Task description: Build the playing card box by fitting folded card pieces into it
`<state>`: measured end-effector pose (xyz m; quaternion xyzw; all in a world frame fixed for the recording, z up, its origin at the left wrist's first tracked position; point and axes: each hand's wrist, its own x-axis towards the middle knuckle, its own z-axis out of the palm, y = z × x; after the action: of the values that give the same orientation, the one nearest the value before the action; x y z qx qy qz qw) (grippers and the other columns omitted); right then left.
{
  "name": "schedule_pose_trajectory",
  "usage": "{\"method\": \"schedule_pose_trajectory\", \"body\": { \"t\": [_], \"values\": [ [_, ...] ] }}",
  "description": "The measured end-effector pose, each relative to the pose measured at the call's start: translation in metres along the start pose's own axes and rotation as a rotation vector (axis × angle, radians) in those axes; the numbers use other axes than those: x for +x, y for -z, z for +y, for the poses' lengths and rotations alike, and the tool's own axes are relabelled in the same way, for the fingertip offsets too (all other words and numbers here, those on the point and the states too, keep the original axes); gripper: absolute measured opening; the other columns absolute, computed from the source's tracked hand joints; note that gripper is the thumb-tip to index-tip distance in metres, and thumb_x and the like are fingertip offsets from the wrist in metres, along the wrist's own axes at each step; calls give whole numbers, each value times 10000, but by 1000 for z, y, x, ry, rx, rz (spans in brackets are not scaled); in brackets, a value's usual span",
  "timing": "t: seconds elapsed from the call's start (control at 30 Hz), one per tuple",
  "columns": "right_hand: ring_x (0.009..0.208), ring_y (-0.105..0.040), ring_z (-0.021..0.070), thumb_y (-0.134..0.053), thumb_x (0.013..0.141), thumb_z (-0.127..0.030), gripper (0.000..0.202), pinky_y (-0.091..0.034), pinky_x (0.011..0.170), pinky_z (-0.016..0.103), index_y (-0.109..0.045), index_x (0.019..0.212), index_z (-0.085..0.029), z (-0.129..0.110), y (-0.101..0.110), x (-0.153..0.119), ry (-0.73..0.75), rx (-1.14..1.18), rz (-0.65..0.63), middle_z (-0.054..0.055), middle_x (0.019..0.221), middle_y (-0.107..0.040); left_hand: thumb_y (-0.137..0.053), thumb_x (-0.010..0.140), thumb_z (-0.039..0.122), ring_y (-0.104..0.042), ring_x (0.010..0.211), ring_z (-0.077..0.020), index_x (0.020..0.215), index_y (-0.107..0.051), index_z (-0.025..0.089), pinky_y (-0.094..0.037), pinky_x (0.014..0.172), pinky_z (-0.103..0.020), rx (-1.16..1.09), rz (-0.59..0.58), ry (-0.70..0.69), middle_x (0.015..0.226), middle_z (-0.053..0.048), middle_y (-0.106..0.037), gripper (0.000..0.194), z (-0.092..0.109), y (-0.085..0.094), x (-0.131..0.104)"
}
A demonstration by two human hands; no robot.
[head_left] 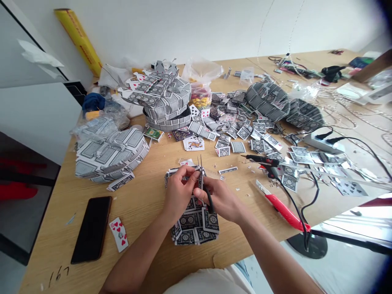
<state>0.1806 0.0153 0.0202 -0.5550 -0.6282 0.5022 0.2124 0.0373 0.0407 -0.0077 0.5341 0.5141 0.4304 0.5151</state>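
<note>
In front of me on the table lies a boxlike piece (188,222) built from folded black-and-white patterned playing cards. Over its far part, my right hand (222,198) grips a pair of scissors (210,202) by the black handle, blades pointing away from me. My left hand (180,192) is closed in a pinch beside the blades. A narrow patterned playing card (200,180) shows at its fingertips, partly hidden by the fingers. Just beyond the boxlike piece, a loose card (186,162) lies on the wood.
Left are a phone (92,228), a ten of hearts (119,234) and a rounded card-built form (110,151). A taller card structure (165,98) stands behind. Loose cards (239,122) spread to the right, near a corded soldering iron (261,159) and a red-handled cutter (283,210).
</note>
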Motion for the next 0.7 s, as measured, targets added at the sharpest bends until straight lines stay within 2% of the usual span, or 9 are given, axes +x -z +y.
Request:
{"method": "schedule_pose_trajectory", "body": {
  "t": [0.1, 0.33, 0.47, 0.57, 0.63, 0.7],
  "values": [
    [546, -495, 127, -502, 798, -765, 591, -338, 505, 242, -552, 783, -177, 0, 2, -2, -5, 81, -35, -5, 628, -598, -618, 858, 392, -618, 705, -133, 877, -635, 197, -495, 634, -221, 35, -13, -8, 819, -2, -668, 197, 2, 0, -2],
    [533, -434, 124, -434, 820, -781, 602, -305, 511, 254, -520, 735, -191, -1, -6, -2, 15, -127, 86, -6, 592, -547, -630, 848, 389, -614, 696, -124, 901, -637, 183, -499, 625, -213, -70, 6, 20, 841, -12, -666, 212, 1, -3, -1],
    [495, -418, 118, -432, 822, -779, 596, -288, 494, 252, -522, 727, -198, -2, -7, -1, 28, -126, 91, -18, 546, -516, -649, 829, 378, -610, 701, -125, 860, -637, 181, -492, 622, -204, -94, 21, 12, 791, -5, -660, 200, 6, -2, -1],
    [507, -467, 128, -469, 827, -752, 558, -305, 501, 245, -536, 746, -204, 1, 3, 1, 22, -133, 105, -24, 530, -535, -697, 786, 413, -617, 694, -129, 849, -651, 175, -511, 622, -213, -134, 5, 24, 778, -9, -660, 251, 10, 8, 4],
    [547, -508, 147, -528, 805, -735, 525, -321, 518, 249, -565, 861, -214, 8, 18, 4, -15, -206, 179, -21, 584, -577, -734, 747, 455, -614, 653, -123, 868, -658, 169, -529, 602, -221, -212, -12, 46, 752, -5, -655, 319, 12, 22, 10],
    [593, -549, 176, -588, 787, -700, 535, -332, 539, 267, -533, 1028, -226, 21, 37, 10, -83, -350, 279, 8, 693, -632, -743, 739, 477, -609, 637, -111, 887, -659, 169, -529, 564, -202, -295, -1, 40, 731, 1, -650, 351, 14, 37, 16]
  ]
}}
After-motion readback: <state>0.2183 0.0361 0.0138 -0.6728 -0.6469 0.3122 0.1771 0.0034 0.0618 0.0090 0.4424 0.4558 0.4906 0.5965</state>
